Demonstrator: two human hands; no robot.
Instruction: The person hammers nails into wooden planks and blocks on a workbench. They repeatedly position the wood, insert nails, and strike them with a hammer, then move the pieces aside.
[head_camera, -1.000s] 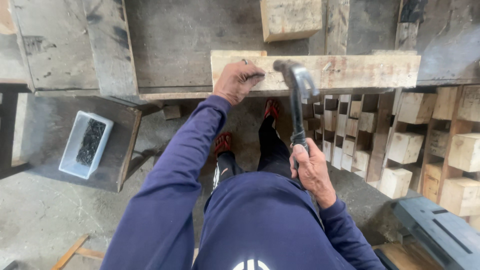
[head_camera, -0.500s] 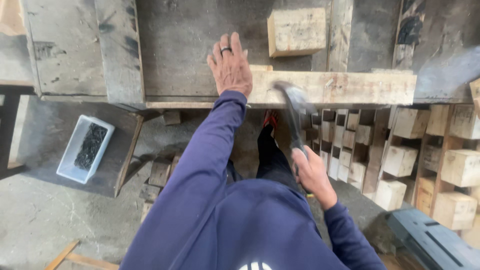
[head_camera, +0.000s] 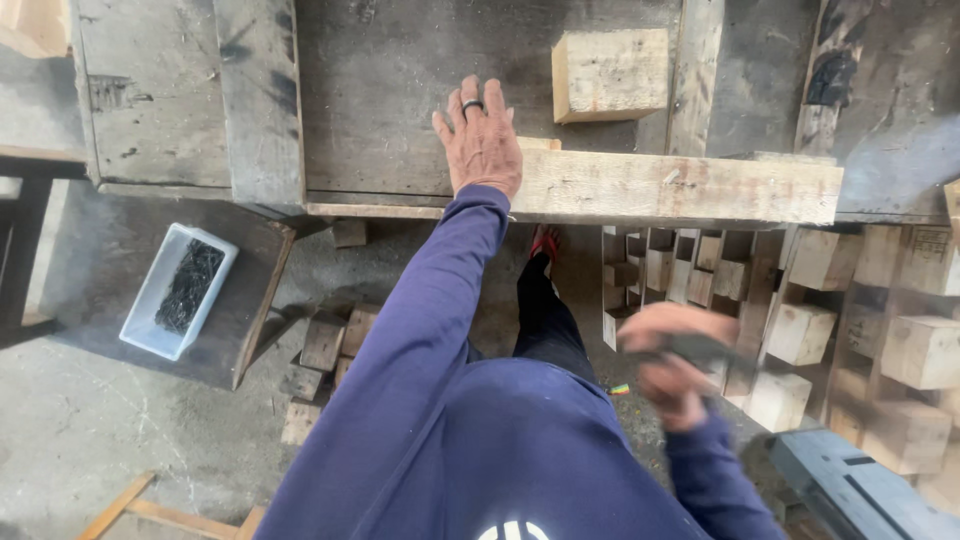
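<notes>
Plank: a long, pale, rough-sawn wooden plank (head_camera: 680, 188) lies flat along the near edge of the grey, stained wooden worktop (head_camera: 390, 90), at about 12 o'clock from the person's body.
Plank axis: its long axis runs from 9 o'clock to 3 o'clock; its right end points to 3 o'clock and its left end is tucked under the left hand.
Left hand: the left hand (head_camera: 482, 145), a dark ring on one finger, lies palm down on the left end of the plank and the worktop beyond it, fingers (head_camera: 470, 100) spread and pointing to 12 o'clock, gripping nothing.
Right hand: the right hand (head_camera: 670, 362) is low at about 4 o'clock from the left hand, well apart from the plank and below the worktop edge; it is blurred, its fingers curled round a dark hammer handle (head_camera: 700, 348), the head too smeared to make out.
Nearer hand: the left hand touches the plank; the right does not.
Plank from right hand: up toward 12 o'clock.
Block: a pale square wooden block (head_camera: 610, 73) sits on the worktop just beyond the plank, at 1 o'clock from the left hand.
Tray: a white plastic tray of dark nails (head_camera: 180, 290) rests on a lower grey board at 8 o'clock.
Stacks: more pale wooden blocks (head_camera: 800, 330) are piled under the worktop at 3 o'clock.
</notes>
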